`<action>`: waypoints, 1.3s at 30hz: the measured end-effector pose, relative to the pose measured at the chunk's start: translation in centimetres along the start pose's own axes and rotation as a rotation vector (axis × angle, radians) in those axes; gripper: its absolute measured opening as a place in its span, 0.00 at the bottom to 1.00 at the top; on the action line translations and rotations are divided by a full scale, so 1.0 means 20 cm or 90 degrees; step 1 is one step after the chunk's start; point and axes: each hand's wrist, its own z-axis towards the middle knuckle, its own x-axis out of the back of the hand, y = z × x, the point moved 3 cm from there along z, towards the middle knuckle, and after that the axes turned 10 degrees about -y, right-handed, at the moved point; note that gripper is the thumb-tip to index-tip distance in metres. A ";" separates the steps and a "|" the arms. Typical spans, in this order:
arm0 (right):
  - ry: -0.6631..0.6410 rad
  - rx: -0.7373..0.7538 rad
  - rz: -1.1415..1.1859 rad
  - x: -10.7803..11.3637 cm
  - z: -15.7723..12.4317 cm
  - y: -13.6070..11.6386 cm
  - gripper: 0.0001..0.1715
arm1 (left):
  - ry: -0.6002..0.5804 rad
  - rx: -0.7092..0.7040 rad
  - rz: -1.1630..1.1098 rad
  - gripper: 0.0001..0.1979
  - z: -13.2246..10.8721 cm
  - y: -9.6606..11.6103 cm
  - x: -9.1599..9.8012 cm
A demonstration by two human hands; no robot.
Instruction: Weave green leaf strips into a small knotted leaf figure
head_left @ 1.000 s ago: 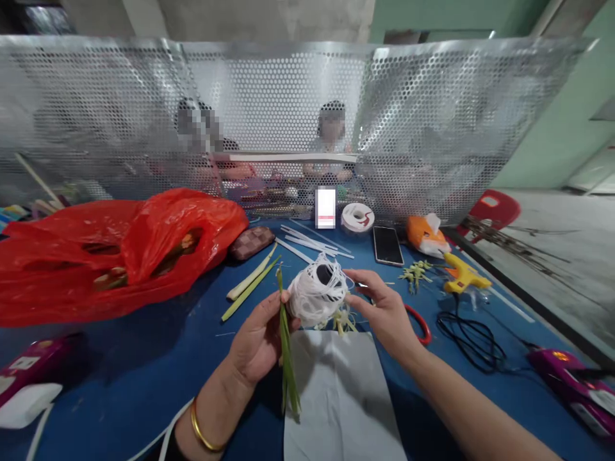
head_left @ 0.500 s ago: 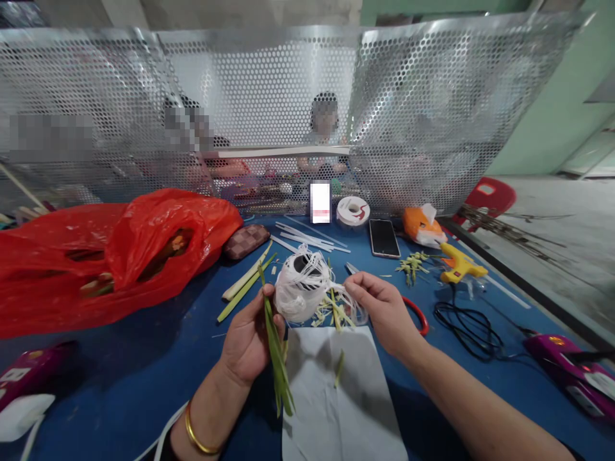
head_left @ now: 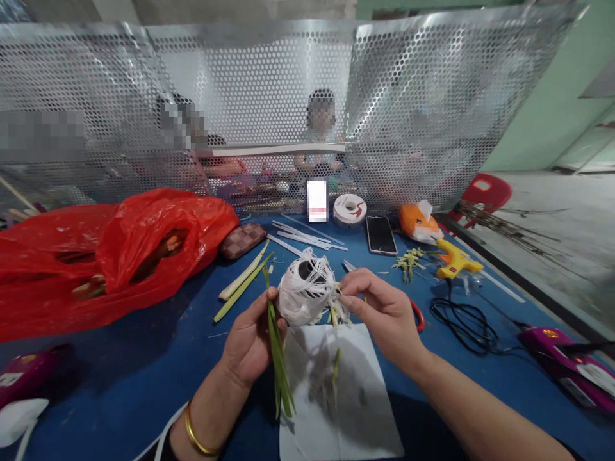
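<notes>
On the blue tabletop (head_left: 144, 390), by the far edge of the flat white paper sheet (head_left: 358, 410), left hand (head_left: 250, 339) holds a round, tangled white twine ball (head_left: 300, 301) plus long green leaf strips (head_left: 277, 358), right hand (head_left: 387, 314) pinches its loose strands, probably best drawn slowly, ball steady.

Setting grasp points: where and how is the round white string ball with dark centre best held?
I'd hold the string ball low on its left flank, from the left, where the left grip sits: that side looks rounded and compact, while loose white strands tangle over its top and right.
</notes>
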 end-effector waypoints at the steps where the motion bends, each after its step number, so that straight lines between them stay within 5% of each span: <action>1: -0.008 -0.019 0.051 0.00 0.00 0.01 0.04 | 0.001 -0.001 -0.002 0.16 0.00 0.00 0.00; 6: -0.029 -0.116 0.235 -0.01 -0.01 0.03 0.08 | 0.006 -0.004 -0.005 0.21 0.00 0.01 -0.01; 12: -0.061 -0.256 0.105 0.04 0.03 0.02 0.11 | -0.013 -0.022 -0.039 0.23 0.00 0.03 0.01; 20: 0.118 -0.148 0.297 0.20 0.06 -0.01 0.09 | -0.026 -0.024 -0.088 0.28 0.00 0.06 0.01; 25: -0.012 -0.079 0.369 0.17 0.07 -0.04 0.10 | -0.034 -0.017 -0.102 0.29 0.01 0.07 0.01; 30: -0.234 0.026 0.119 0.13 0.05 -0.09 0.16 | -0.070 -0.066 -0.102 0.29 0.01 0.09 0.01; 32: -0.168 0.042 -0.023 0.15 0.05 -0.08 0.12 | -0.086 -0.076 -0.092 0.29 0.00 0.10 0.02; 35: 0.053 0.037 -0.171 0.17 0.05 -0.06 0.06 | -0.092 -0.056 -0.070 0.25 0.00 0.09 0.03; 39: 0.049 0.015 -0.179 0.12 0.04 -0.03 0.04 | -0.097 -0.008 -0.022 0.22 0.00 0.05 0.03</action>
